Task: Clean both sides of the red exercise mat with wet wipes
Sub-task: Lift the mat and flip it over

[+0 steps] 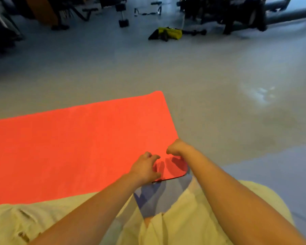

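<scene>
From the head camera, the red exercise mat lies flat on the grey floor, running off the left edge of the picture, with its near right corner rounded and just in front of the person's knees. The left hand hovers over that corner with its fingers curled and spread loosely, fingertips close to or touching the mat surface; whether it actually grips the edge cannot be told. The right hand sits at the mat's right edge just beyond the corner, clenched into a loose fist with the knuckles bent down; whether it pinches the mat's rim or holds anything inside the fist is hidden. Both hands cast dark shadows on the corner of the mat. Pale yellow trousers fill the bottom of the view, the left leg overlapping the mat's near edge.

Well beyond the mat, the floor is open until a yellow and black bag lying on its side. Farther back stand a dumbbell on end, dark gym machines on the right and an orange panel on the left, all blurred.
</scene>
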Motion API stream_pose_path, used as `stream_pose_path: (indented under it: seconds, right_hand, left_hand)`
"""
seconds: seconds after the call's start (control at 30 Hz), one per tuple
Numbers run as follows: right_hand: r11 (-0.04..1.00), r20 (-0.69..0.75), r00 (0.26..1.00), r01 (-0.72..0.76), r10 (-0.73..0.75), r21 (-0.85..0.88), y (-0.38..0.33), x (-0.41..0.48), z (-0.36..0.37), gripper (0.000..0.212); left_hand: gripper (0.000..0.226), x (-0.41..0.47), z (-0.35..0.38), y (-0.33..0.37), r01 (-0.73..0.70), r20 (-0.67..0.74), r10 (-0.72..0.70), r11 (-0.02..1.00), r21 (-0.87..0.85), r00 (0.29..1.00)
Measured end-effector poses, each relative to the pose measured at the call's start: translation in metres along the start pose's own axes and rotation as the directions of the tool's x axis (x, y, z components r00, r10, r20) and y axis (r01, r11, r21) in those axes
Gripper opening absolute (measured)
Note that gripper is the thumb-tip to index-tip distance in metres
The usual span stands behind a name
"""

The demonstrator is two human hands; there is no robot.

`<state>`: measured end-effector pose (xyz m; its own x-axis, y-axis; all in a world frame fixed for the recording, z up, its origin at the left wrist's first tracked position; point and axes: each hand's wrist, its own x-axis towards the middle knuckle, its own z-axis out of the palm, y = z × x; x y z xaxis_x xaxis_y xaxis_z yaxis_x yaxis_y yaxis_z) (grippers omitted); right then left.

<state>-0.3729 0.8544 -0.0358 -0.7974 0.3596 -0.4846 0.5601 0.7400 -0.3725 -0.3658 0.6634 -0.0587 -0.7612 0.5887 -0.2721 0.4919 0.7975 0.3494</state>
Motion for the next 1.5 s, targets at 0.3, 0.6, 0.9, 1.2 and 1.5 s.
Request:
stream_pose_path:
  seconds: [0.3, 0.6, 0.9, 1.2, 1.5]
  right_hand:
    - [0.759, -0.415, 0.908, 0.311, -0.06, 0.572, -0.032, -0.009, -0.029, 0.019]
    - [0.138, -0.336, 0.874, 0.403, -0.351, 0.905, -0.112, -0.12, -0.041, 0.042]
    - [0.61, -0.5, 0.69, 0.713, -0.524, 0.345, -0.174, -0.148, -0.006, 0.137]
    - [0.452, -0.64, 0.585, 0.805, -0.499, 0.384, -0.235, -0.157, -0.038, 0.106]
    - [0.528, -0.613, 0.459, 0.846, -0.643, 0.079, -0.236, -0.15, -0.035, 0.097]
  left_hand:
    - [0.108, -0.042, -0.018, -0.01, 0.025, -0.1, -0.013, 0.993, 0.115, 0.995]
    - [0.051, -0.076, -0.145, -0.024, 0.099, -0.577, -0.03, 0.991, 0.088, 0.816]
    - [0.018, -0.086, -0.272, -0.001, -0.076, -0.696, 0.049, 0.997, -0.008, 0.716]
    - [0.073, -0.123, -0.342, -0.003, -0.254, -0.761, 0.356, 0.933, 0.256, 0.543]
    - [0.054, -0.138, -0.36, -0.066, -0.004, -0.166, 0.294, 0.501, 0.866, 0.941]
